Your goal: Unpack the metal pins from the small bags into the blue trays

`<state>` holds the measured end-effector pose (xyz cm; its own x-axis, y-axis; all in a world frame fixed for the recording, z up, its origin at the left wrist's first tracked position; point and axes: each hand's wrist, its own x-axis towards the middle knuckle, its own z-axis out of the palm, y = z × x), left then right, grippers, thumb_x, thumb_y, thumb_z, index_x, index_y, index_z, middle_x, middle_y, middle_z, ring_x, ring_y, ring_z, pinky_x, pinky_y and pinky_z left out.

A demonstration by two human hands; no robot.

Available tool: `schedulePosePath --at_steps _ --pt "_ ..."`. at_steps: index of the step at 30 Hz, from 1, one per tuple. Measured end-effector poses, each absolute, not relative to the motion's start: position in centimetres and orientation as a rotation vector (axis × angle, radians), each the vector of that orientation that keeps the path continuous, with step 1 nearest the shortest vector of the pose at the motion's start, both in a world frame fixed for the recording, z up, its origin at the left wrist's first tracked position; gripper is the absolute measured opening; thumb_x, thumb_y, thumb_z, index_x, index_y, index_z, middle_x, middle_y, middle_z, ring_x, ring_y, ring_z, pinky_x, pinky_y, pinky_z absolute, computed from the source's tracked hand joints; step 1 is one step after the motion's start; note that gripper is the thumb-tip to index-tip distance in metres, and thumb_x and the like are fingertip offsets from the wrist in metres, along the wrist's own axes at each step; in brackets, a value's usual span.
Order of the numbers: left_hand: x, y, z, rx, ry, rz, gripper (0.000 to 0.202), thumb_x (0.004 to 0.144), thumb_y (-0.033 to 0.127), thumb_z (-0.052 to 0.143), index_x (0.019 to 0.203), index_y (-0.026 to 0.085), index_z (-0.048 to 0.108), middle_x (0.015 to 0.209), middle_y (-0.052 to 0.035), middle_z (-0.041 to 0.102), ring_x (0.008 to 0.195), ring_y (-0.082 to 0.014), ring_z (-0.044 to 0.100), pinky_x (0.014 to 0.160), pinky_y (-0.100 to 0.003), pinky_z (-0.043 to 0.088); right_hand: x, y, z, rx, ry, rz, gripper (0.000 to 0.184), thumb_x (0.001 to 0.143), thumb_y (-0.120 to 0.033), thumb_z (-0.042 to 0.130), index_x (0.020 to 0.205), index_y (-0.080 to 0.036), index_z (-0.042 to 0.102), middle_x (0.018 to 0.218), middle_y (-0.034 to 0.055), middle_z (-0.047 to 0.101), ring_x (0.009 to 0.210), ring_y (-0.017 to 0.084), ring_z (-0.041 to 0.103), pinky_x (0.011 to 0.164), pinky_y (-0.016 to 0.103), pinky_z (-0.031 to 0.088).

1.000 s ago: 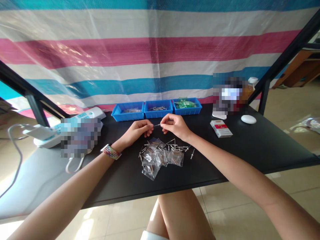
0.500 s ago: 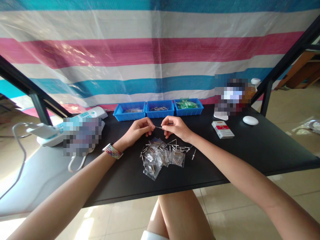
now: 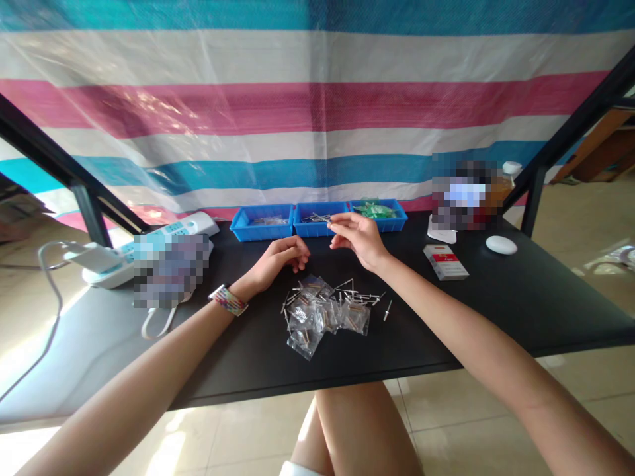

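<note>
My right hand (image 3: 358, 239) is over the front edge of the middle blue bin (image 3: 315, 229), its thumb and fingers pinched on a thin silver blind rivet. The rivet's end blends in with the loose rivets (image 3: 313, 217) lying in that bin. My left hand (image 3: 282, 260) rests just above the black table in front of the bins, fingers curled in, with nothing visible in them. Between my forearms lies a pile of small clear plastic bags (image 3: 303, 342) with metal pieces inside. Loose blind rivets (image 3: 387, 311) are scattered at the pile's back and right side.
The left blue bin (image 3: 262, 231) holds small bagged pieces; the right blue bin (image 3: 394, 225) holds green-and-clear bags. A cigarette box (image 3: 445, 262) and a white oval case (image 3: 501, 245) stand at right. A power strip (image 3: 106, 271) with cables lies at left.
My hands have parted. The right one has moved up and away with the rivet to the middle bin; the left has let go of it and stays low, fingers curled.
</note>
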<state>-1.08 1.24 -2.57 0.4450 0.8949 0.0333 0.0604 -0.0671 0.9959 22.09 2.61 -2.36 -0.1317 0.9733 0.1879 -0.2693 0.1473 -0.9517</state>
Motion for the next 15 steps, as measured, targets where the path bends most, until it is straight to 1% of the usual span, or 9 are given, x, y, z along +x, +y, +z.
schedulePosePath --at_steps 2,3,4,6,8,10,12,13,15 --pt "-1.1 1.3 -2.7 1.477 0.892 0.858 0.025 0.085 0.040 0.071 0.084 0.016 0.065 0.076 -0.0033 0.067 0.066 -0.0146 0.063 0.059 -0.025 0.046 22.2 3.0 -2.5 -0.842 -1.145 1.338 0.050 0.075 -0.038 0.087 0.115 -0.019 0.065 0.110 0.0085 0.077 0.065 0.015 0.074 0.063 0.032 0.067" --pt "-1.2 1.4 -2.8 1.477 0.893 0.857 0.025 0.085 0.040 0.072 0.083 0.016 0.065 0.076 -0.0031 0.067 0.066 -0.0144 0.063 0.059 -0.024 0.046 22.2 3.0 -2.8 -0.875 -1.153 1.345 0.052 0.076 -0.038 0.086 0.119 -0.019 0.064 0.113 0.0099 0.077 0.064 0.015 0.073 0.060 0.031 0.067" --pt "-1.2 1.4 -2.8 1.476 0.892 0.856 0.025 0.085 0.039 0.072 0.083 0.016 0.065 0.076 -0.0029 0.067 0.066 -0.0142 0.063 0.059 -0.024 0.046 22.3 2.8 -3.1 -0.926 -1.184 1.329 0.049 0.077 -0.038 0.084 0.118 -0.018 0.065 0.111 0.0100 0.078 0.060 0.015 0.072 0.056 0.030 0.064" --pt "-1.2 1.4 -2.9 1.478 0.894 0.853 0.024 0.085 0.039 0.072 0.084 0.016 0.065 0.077 -0.0026 0.066 0.065 -0.0138 0.062 0.059 -0.024 0.046 22.4 2.2 -3.8 -1.046 -1.326 1.217 0.034 0.079 -0.035 0.080 0.106 -0.017 0.069 0.097 0.0067 0.078 0.051 0.012 0.066 0.046 0.025 0.055" --pt "-1.2 1.4 -2.9 1.482 0.895 0.849 0.024 0.085 0.039 0.072 0.083 0.016 0.065 0.076 -0.0025 0.066 0.065 -0.0135 0.062 0.059 -0.024 0.046 22.5 1.4 -4.1 -1.096 -1.568 1.055 0.017 0.080 -0.027 0.076 0.093 -0.017 0.072 0.086 0.0030 0.075 0.048 0.009 0.058 0.044 0.021 0.045" --pt "-1.2 1.3 -2.8 1.486 0.896 0.850 0.024 0.085 0.039 0.072 0.083 0.016 0.064 0.076 -0.0027 0.066 0.065 -0.0138 0.062 0.059 -0.024 0.046 22.3 0.5 -3.8 -1.042 -1.841 0.925 0.006 0.081 -0.020 0.074 0.087 -0.017 0.075 0.083 0.0016 0.072 0.052 0.008 0.054 0.049 0.022 0.041" --pt "-1.1 1.2 -2.7 1.488 0.897 0.856 0.024 0.085 0.039 0.072 0.083 0.016 0.063 0.077 -0.0028 0.067 0.066 -0.0143 0.063 0.059 -0.024 0.046 22.0 -0.5 -3.2 -0.967 -2.065 0.838 0.006 0.082 -0.020 0.077 0.087 -0.018 0.078 0.083 0.0015 0.071 0.060 0.010 0.055 0.057 0.024 0.042" --pt "-1.1 1.2 -2.7 1.490 0.899 0.855 0.024 0.085 0.039 0.072 0.083 0.016 0.063 0.077 -0.0028 0.067 0.066 -0.0144 0.063 0.059 -0.024 0.046 21.9 -0.9 -2.9 -0.952 -2.151 0.795 0.009 0.082 -0.024 0.081 0.089 -0.018 0.080 0.083 0.0018 0.070 0.064 0.011 0.057 0.061 0.025 0.043" --pt "-1.1 1.3 -2.7 1.500 0.900 0.847 0.024 0.085 0.039 0.072 0.084 0.016 0.063 0.077 -0.0025 0.066 0.066 -0.0144 0.063 0.060 -0.024 0.047 21.6 -1.7 -2.4 -0.964 -2.280 0.711 0.022 0.078 -0.033 0.088 0.096 -0.020 0.081 0.087 0.0028 0.069 0.073 0.014 0.062 0.068 0.027 0.044"
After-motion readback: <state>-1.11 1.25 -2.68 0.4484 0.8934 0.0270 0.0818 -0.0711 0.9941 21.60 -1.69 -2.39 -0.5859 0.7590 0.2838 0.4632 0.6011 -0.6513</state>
